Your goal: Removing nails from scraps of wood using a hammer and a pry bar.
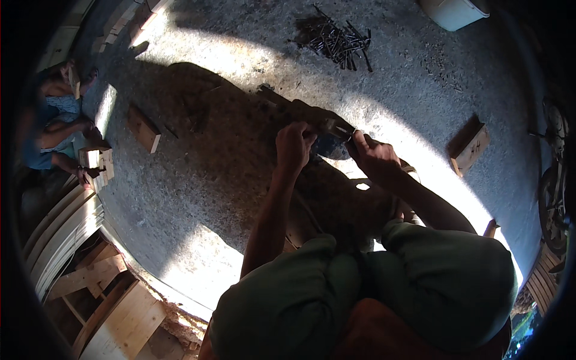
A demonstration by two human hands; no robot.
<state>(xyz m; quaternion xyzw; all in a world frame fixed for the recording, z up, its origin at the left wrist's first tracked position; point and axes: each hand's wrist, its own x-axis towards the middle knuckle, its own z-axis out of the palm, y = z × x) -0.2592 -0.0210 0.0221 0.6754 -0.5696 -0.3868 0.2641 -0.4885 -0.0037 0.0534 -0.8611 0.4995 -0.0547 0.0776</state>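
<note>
I squat over the concrete floor point(234, 138) in green trousers. My right hand point(375, 153) is wrapped round a metal tool point(336, 127), perhaps a hammer or pliers, whose head is partly in shadow. My left hand point(294, 150) is closed just left of the tool's head, at a long dark piece point(288, 103) lying crosswise in the shade; what its fingers grip is too dark to make out. A heap of dark nails or thin rods point(336, 45) lies farther forward on the floor.
Wooden blocks lie at left point(143, 129) and right point(468, 147). A co-worker point(54, 132) crouches at far left, hands on wood pieces. Stacked boards point(72, 222) fill the lower left. A white bucket point(453, 12) stands at top right; a two-wheeler point(549, 204) at the right edge.
</note>
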